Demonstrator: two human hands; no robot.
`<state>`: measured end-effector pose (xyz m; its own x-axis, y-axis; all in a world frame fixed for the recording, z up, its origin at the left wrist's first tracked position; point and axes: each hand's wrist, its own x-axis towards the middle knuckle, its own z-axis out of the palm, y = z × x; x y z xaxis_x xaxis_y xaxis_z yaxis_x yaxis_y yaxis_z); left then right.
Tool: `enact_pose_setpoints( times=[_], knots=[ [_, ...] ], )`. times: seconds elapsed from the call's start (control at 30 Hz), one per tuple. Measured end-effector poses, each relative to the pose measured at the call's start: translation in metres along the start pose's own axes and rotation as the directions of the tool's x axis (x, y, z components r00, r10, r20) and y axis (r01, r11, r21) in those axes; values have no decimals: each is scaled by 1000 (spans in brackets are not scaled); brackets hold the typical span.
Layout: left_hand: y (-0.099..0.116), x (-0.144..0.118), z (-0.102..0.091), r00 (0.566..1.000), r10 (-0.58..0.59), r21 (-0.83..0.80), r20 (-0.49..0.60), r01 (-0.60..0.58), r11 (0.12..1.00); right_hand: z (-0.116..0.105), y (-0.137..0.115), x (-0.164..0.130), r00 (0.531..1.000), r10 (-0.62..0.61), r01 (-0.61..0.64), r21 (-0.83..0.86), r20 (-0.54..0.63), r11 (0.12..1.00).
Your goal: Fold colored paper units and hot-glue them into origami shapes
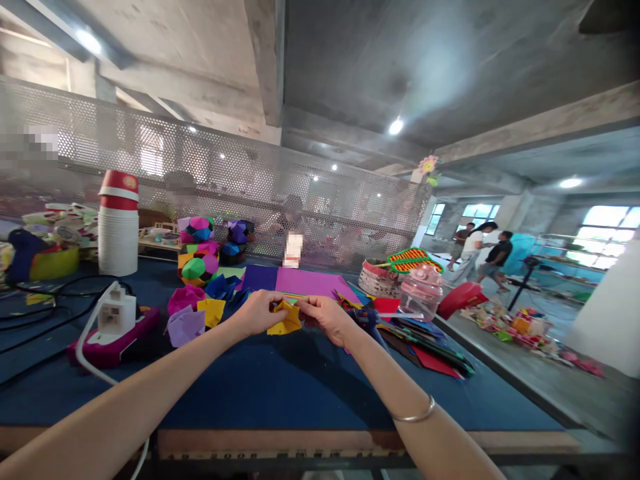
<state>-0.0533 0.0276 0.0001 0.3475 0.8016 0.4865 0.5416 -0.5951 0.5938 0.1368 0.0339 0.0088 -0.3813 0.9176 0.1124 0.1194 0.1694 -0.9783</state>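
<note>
Between my two hands, a little above the blue table, is a folded yellow paper piece (pixel 285 321). My left hand (pixel 261 311) pinches it from the left with thumb and forefinger. My right hand (pixel 327 319) is closed at its right edge, the fingertips pressed together there; whether they grip the paper or something small is hard to make out. Left of my hands lie more folded paper pieces: a lilac one (pixel 186 327), a magenta one (pixel 185 299), a yellow one (pixel 214 312) and dark blue ones (pixel 223 288).
Multicoloured paper balls (pixel 199 263) stand behind the pieces. Stacked paper cups (pixel 118 230) and a power strip (pixel 117 337) with cables are at left. At right are a pink bottle (pixel 421 291), a woven basket (pixel 379 278), and coloured sheets with tools (pixel 425 347). People stand far right.
</note>
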Motion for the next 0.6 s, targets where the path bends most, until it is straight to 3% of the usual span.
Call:
enact_pose_setpoints(
  times=[0.37, 0.6],
  knots=[
    [5, -1, -1, 999, 21, -79, 38, -18, 997, -7, 5, -5, 993, 15, -33, 150, 117, 988],
    [0, -2, 1, 998, 29, -53, 52, -26, 998, -5, 6, -7, 998, -49, 50, -34, 47, 998]
  ],
)
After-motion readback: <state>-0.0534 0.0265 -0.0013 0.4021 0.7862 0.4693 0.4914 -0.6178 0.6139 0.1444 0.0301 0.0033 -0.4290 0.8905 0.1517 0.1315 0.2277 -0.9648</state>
